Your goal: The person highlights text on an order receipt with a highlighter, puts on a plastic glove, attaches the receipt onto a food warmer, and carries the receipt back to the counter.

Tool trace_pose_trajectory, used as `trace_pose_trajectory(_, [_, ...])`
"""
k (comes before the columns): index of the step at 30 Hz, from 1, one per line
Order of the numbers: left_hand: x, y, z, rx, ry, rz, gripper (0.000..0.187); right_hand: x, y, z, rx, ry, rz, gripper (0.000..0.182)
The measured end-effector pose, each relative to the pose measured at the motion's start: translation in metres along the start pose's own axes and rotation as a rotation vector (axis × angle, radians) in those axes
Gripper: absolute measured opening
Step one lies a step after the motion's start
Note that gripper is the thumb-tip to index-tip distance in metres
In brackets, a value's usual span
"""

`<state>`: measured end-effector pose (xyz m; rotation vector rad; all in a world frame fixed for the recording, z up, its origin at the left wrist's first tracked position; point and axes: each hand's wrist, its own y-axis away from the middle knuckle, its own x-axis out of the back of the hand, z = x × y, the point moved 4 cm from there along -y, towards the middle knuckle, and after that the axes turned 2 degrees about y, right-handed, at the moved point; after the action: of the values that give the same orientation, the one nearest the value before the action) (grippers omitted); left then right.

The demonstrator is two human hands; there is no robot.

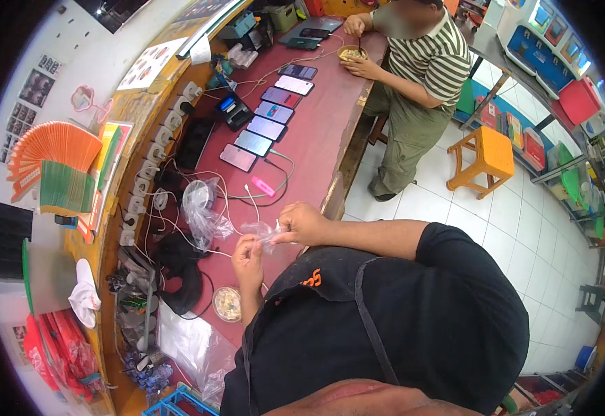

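**Both hands pinching a small clear bag over the red bench**

Nearest my lens is the black apron [386, 326] on my chest, filling the lower frame. Above it I see my left hand [248, 255] and my right hand [301, 223] raised close together over the edge of the bench [316, 149]. Each hand has its fingers closed on the small clear plastic bag [262, 232], which hangs stretched between them, just above the red surface. Beside my left forearm sits a round bowl of food [227, 304]. A larger crumpled clear bag [202, 208] lies just left of my hands among white cables [177, 225]. Farther along the bench a row of phones [268, 125] lies face up, side by side, and a pink object [263, 186] rests near them. At the far end another person in a striped shirt [431, 59] sits with a hand at a bowl [352, 53]. An orange stool [486, 156] stands on the tiled floor.
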<state>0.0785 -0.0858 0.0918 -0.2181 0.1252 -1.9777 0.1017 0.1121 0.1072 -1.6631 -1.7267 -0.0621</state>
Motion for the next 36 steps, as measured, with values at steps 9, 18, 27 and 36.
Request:
trace_pose_trajectory(9, [0.005, -0.004, 0.026, -0.085, -0.119, 0.107, 0.019, 0.0, 0.001, -0.008, -0.139, 0.083, -0.253, 0.037])
trace_pose_trajectory(18, [0.005, -0.005, 0.042, -0.222, -0.546, -0.023, 0.018, -0.019, -0.022, -0.011, -0.107, 0.104, -0.406, 0.033])
trace_pose_trajectory(27, [0.026, 0.005, 0.012, -0.027, -0.283, 0.334, 0.015, -0.018, -0.021, -0.006, -0.183, -0.138, -0.118, 0.017])
trace_pose_trajectory(36, [0.036, 0.004, 0.022, -0.002, -0.528, 0.297, 0.01, -0.003, -0.028, -0.016, 0.056, 0.602, -0.309, 0.032])
